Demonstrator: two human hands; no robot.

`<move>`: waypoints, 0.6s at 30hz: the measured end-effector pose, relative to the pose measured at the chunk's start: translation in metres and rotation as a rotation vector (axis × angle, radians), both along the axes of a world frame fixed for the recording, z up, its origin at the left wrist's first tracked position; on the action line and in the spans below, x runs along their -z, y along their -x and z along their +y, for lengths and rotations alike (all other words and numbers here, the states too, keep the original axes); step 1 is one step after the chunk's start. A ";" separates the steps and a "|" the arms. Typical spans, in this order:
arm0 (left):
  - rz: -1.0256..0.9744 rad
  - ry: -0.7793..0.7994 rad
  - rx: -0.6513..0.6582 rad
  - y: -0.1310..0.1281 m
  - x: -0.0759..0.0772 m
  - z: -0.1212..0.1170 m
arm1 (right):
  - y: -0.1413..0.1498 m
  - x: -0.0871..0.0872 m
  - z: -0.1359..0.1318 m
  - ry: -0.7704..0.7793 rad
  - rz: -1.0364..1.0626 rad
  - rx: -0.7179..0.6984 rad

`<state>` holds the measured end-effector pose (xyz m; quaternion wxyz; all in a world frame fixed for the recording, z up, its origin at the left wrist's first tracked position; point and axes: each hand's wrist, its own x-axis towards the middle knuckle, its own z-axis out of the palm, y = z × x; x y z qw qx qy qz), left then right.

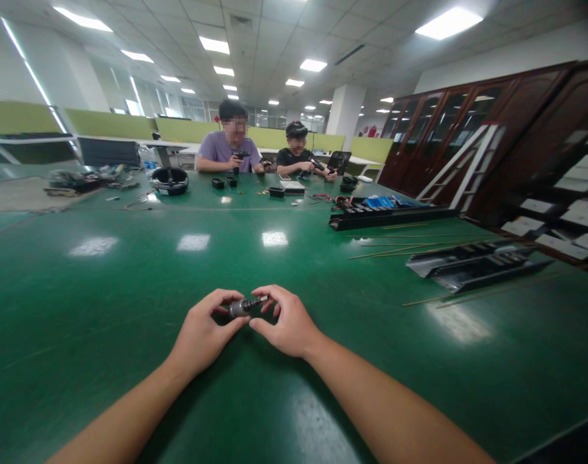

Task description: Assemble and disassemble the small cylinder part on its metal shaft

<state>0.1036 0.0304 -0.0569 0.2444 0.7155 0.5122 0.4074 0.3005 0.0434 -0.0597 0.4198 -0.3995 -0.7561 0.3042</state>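
Note:
A small grey metal cylinder with a dark stepped shaft (239, 308) is held just above the green table. My left hand (204, 328) is closed around its thick end, thumb in front and fingers behind. The shaft points right and slightly up. Beside that narrow end is my right hand (288, 322), its fingers curved and its thumb apart from them. The right fingertips are at the shaft's tip; whether they touch it is hard to tell.
Across the green table (129, 290) two people sit handling dark tools. Near them are a black headset (170, 181), small black boxes and a white box (292, 187). Black metal channels (487, 264) and thin rods lie right. A ladder (480, 164) stands by wooden cabinets.

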 end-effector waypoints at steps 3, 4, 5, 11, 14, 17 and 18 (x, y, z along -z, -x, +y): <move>0.006 -0.017 0.029 0.001 0.001 0.001 | 0.000 0.000 0.000 -0.010 -0.002 0.005; 0.003 -0.015 0.038 0.001 0.001 0.001 | 0.000 0.000 0.000 -0.010 0.000 0.005; 0.000 -0.014 0.044 0.001 0.001 0.000 | 0.000 0.000 0.000 -0.010 0.002 0.005; 0.050 -0.031 0.082 -0.003 -0.004 -0.002 | -0.002 -0.001 0.002 -0.033 0.017 0.038; 0.059 -0.035 0.104 -0.003 -0.005 -0.002 | -0.002 -0.001 0.002 -0.057 0.022 0.049; 0.065 -0.032 0.119 -0.003 -0.004 -0.002 | -0.002 -0.002 0.002 -0.068 0.006 0.048; 0.066 -0.031 0.120 -0.003 -0.004 -0.002 | -0.002 -0.002 0.002 -0.067 0.000 0.047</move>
